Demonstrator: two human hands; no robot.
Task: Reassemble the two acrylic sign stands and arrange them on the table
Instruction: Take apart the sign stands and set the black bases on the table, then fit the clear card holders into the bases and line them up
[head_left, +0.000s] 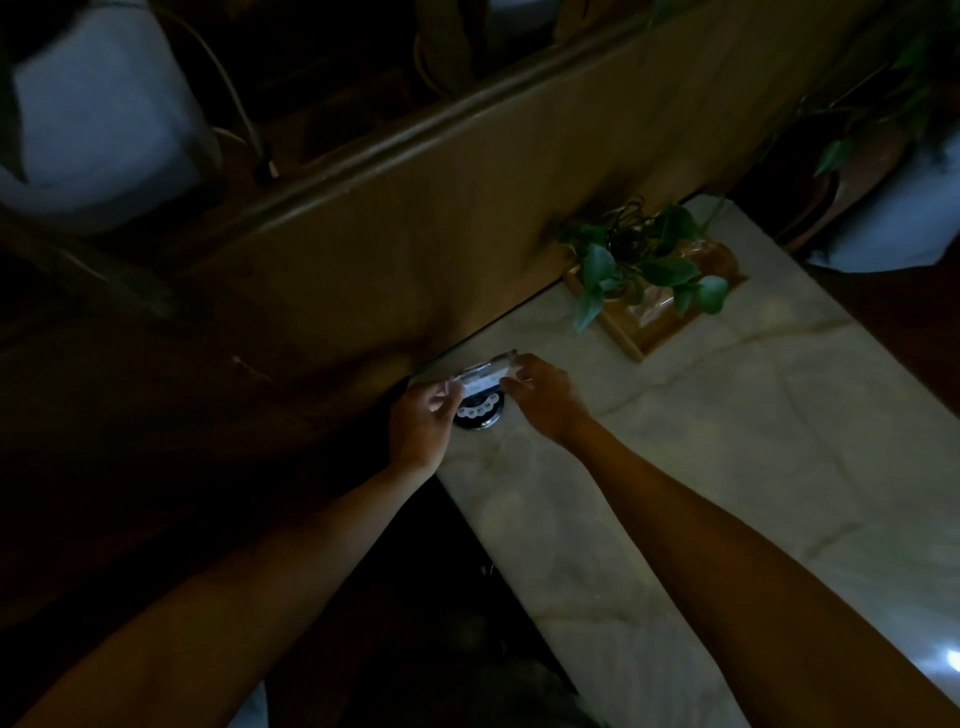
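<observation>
The scene is dim. A small clear acrylic sign stand (485, 378) with a pale card inside is held at the far left corner of the marble table (727, 467). My left hand (423, 423) pinches its left end and my right hand (543, 397) pinches its right end. Just below the sign, a round dark object (479, 415) with pale dots sits on the table; I cannot tell what it is. A second stand does not show.
A potted green plant (639, 260) in a wooden tray (654, 322) stands at the table's far edge, right of the hands. A tall brown padded partition (415, 234) runs along the back. Dark floor lies left of the table.
</observation>
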